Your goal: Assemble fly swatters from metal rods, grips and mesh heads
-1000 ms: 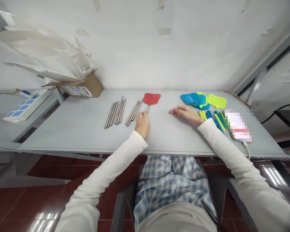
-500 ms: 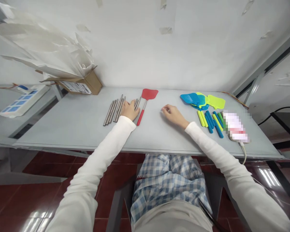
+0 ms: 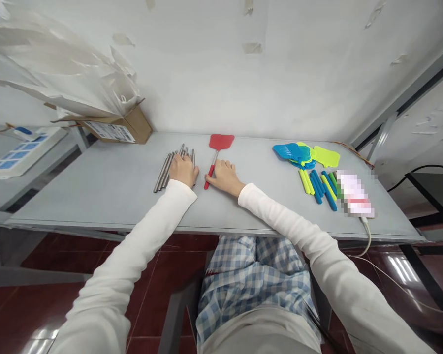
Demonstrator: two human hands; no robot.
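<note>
My left hand [image 3: 183,169] lies over several thin metal tubes [image 3: 165,172], its fingers curled across them and the thumb against the right side of the bunch. Part of the tubes is hidden under the palm. Just to its right is a fly swatter with a red head [image 3: 221,141], a thin metal shaft and a red handle [image 3: 206,185]. My right hand [image 3: 226,178] rests beside this handle, thumb touching it and the other fingers stretched out and apart.
At the right lie blue and yellow-green swatter heads [image 3: 327,156] and several coloured handles [image 3: 317,187]. A phone [image 3: 355,194] with a cable lies beyond them. A cardboard box [image 3: 135,125] stands at the back left, near a power strip [image 3: 20,155].
My right hand has moved left to the red handle. My left hand has shifted left, and the tubes beside its thumb now lie closer to the others. The view has turned slightly.
</note>
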